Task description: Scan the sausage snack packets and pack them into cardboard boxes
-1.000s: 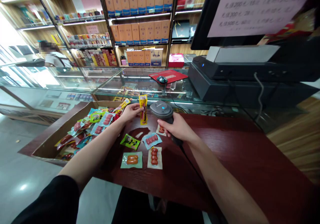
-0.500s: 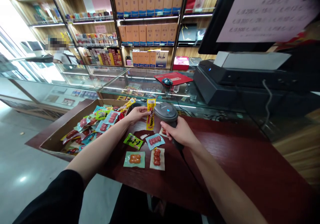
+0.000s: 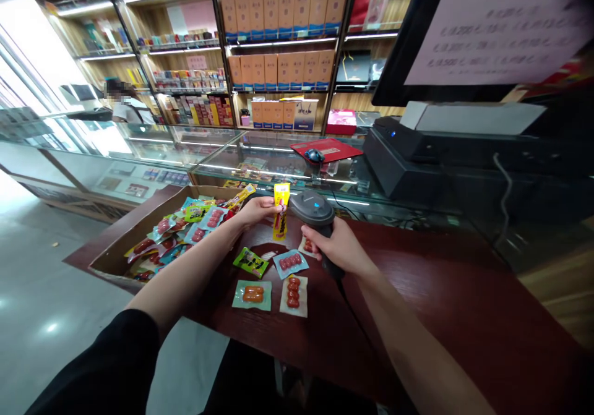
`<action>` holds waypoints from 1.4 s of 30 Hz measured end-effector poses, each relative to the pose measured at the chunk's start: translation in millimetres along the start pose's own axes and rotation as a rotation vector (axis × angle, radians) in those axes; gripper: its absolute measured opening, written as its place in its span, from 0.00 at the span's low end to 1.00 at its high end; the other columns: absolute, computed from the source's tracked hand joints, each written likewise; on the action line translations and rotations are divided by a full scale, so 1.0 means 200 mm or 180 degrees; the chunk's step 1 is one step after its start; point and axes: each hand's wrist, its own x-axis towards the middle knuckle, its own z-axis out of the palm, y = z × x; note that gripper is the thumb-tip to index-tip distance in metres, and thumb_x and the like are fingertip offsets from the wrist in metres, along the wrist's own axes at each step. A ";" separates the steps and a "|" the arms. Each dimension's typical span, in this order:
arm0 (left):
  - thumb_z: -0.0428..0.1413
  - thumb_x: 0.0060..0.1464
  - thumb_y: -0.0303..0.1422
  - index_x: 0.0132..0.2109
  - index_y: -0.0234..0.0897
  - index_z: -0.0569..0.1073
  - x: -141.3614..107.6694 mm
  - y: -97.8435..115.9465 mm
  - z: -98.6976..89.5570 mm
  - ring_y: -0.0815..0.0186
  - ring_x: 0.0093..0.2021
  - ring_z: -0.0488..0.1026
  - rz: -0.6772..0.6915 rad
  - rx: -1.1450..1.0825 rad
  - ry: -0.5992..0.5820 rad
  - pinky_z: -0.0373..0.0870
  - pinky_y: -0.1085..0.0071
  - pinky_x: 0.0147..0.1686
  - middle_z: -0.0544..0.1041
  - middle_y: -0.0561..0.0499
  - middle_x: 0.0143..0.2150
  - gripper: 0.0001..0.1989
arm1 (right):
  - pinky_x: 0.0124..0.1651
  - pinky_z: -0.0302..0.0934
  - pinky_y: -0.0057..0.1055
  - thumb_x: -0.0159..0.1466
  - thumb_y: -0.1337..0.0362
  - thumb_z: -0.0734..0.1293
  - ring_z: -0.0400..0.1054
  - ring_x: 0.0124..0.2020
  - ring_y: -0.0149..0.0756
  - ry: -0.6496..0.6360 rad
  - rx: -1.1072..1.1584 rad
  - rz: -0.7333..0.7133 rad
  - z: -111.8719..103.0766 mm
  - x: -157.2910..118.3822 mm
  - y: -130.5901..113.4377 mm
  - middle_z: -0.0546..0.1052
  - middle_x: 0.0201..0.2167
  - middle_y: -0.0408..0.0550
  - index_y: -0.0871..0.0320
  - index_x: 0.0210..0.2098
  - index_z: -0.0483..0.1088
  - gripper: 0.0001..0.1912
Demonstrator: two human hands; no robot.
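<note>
Between the thumb and fingers of my left hand (image 3: 258, 209), a long yellow snack packet (image 3: 281, 217) is held upright above the table. My right hand (image 3: 341, 245) is wrapped round the handle of a dark grey barcode scanner (image 3: 312, 208), whose head is close to the packet's right side; a blue light shows on top. Below lie a green packet (image 3: 250, 262), a blue sausage packet (image 3: 291, 263), a packet of orange-brown sausages (image 3: 252, 295) and a packet of red sausages (image 3: 293, 295). Another sausage packet (image 3: 307, 247) is partly hidden behind my right hand.
A cardboard box (image 3: 111, 276) full of mixed snack packets stands left on the dark red table (image 3: 440, 316). Beyond is a glass counter (image 3: 218, 155) with a mouse (image 3: 314, 155) on a red mat. A monitor (image 3: 394, 50) rises at right. A person (image 3: 130, 111) is far left.
The camera view has shifted slightly, so the scene sits a little lower and further right. Both hands keep their holds on the yellow packet and the scanner.
</note>
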 end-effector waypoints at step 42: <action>0.65 0.47 0.48 0.38 0.36 0.81 0.10 -0.13 0.53 0.52 0.41 0.80 0.0164 0.3427 -0.0373 0.72 0.65 0.40 0.82 0.39 0.38 0.19 | 0.18 0.58 0.24 0.61 0.56 0.71 0.65 0.13 0.29 0.0442 0.0256 0.0061 -0.32 0.03 0.04 0.71 0.15 0.40 0.58 0.30 0.68 0.12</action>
